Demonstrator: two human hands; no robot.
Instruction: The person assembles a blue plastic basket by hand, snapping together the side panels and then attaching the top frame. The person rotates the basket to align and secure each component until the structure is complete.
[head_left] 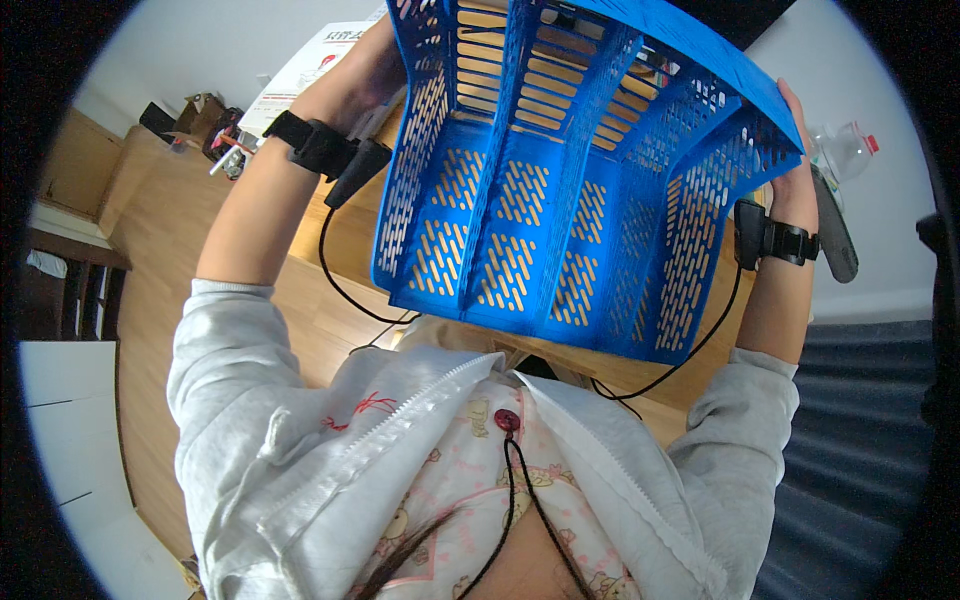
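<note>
A blue plastic basket (520, 245) with slotted walls and upright dividers is tilted so that its compartments face me. No contents show in the compartments in view. My left hand (385, 75) is at its far left side, with the fingers hidden behind the wall. On the right, my right hand (793, 160) grips the outer edge, its fingers partly hidden by the basket. Both arms reach forward, spread around the basket. Each wrist wears a black strap with a small device, the left strap (310, 143) and the right strap (788, 242), and black cables run from them.
Beneath the basket is a wooden table (640, 370). A white printed package (305, 85) lies behind my left arm. A clear bottle with a red cap (848, 152) is past my right hand. Boxes and odds and ends (200, 120) sit at far left; dark blue fabric (850, 430) hangs at right.
</note>
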